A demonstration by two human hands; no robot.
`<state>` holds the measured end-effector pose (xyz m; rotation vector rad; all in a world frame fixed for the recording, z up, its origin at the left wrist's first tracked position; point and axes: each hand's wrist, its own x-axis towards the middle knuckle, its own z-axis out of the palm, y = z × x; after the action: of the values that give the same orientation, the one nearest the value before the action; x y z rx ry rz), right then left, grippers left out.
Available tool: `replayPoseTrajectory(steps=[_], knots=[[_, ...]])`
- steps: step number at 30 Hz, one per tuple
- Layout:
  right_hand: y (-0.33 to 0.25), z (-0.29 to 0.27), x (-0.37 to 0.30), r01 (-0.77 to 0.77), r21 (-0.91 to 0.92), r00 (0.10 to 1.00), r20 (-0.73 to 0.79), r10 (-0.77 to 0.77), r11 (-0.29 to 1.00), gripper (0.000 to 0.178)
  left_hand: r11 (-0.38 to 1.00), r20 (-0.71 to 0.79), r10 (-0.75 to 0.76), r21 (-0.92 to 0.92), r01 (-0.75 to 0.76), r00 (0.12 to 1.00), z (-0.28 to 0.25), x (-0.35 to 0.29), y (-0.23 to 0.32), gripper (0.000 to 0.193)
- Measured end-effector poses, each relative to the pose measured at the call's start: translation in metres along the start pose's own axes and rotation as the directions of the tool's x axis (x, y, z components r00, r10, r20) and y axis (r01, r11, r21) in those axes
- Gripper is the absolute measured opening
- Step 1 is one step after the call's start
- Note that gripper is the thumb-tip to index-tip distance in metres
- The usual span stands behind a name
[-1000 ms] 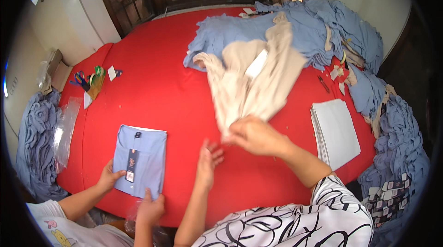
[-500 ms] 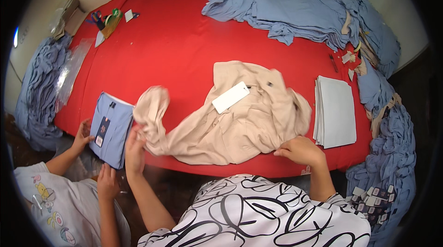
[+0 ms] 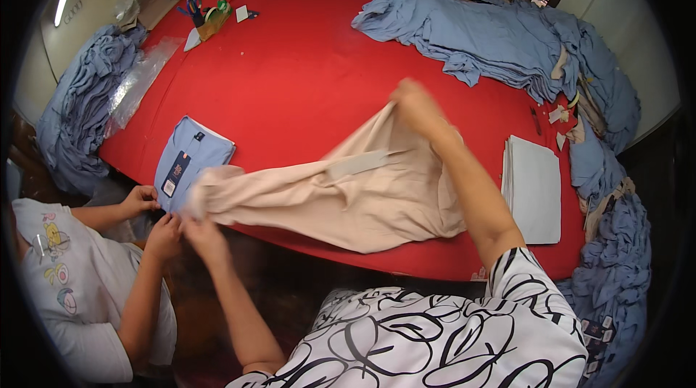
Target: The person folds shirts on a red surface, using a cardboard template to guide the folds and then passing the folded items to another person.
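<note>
Many blue clothes (image 3: 87,112) heaped at far left, clear plastic bags (image 3: 141,83) just beside. Next, near the table edge, one folded blue shirt (image 3: 197,163) bearing a dark tag (image 3: 175,174), with a co-worker's hands (image 3: 165,239) at the lower corner. Close by, the left hand (image 3: 208,243), blurred, apparently closed on the bunched end of a beige garment (image 3: 362,214); cannot tell the exact finger hold. Could snag or rumple the folded shirt, with hands and loose cloth so crowded there. Across the middle, the garment's body, slanting over the red table (image 3: 304,62), with a white tag (image 3: 359,164) on top, liable to catch or tear under uneven pulling. Farther right, the right hand (image 3: 420,109), raised, fingers closed on cloth drawn to a peak; might slip if only pinched. Beyond, stacked white sheets (image 3: 533,188), easily nudged by a swinging forearm.
</note>
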<state>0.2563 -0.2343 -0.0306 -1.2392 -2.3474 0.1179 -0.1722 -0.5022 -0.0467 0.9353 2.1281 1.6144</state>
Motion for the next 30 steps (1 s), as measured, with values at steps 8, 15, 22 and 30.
replayPoseTrajectory(steps=[8, 15, 22, 30], knots=[[-0.030, -0.202, -0.148, -0.218, 0.549, 0.964, -0.010, 0.267, 0.807, 0.017, 0.473, 0.160, -0.045, -0.866, 0.162, 0.986, -0.015, 0.023, 0.055, 0.051], [-0.043, -0.309, -0.236, 0.370, 0.929, 0.769, -0.320, -0.554, -0.024, 0.027, 0.350, 0.364, 0.539, -0.917, 0.191, 0.759, -0.034, 0.085, 0.187, 0.046], [0.052, -0.218, -0.115, -0.564, -0.287, 0.759, -0.548, 0.351, 0.774, 0.044, 0.922, 0.520, 0.381, -0.273, -0.274, 0.765, 0.232, 0.206, 0.271, 0.072], [0.005, -0.013, -0.202, -0.671, -0.027, 0.741, -0.016, 0.671, 0.741, 0.053, 0.547, 0.601, 0.605, 0.161, -0.821, 0.521, 0.240, -0.044, 0.115, 0.057]])
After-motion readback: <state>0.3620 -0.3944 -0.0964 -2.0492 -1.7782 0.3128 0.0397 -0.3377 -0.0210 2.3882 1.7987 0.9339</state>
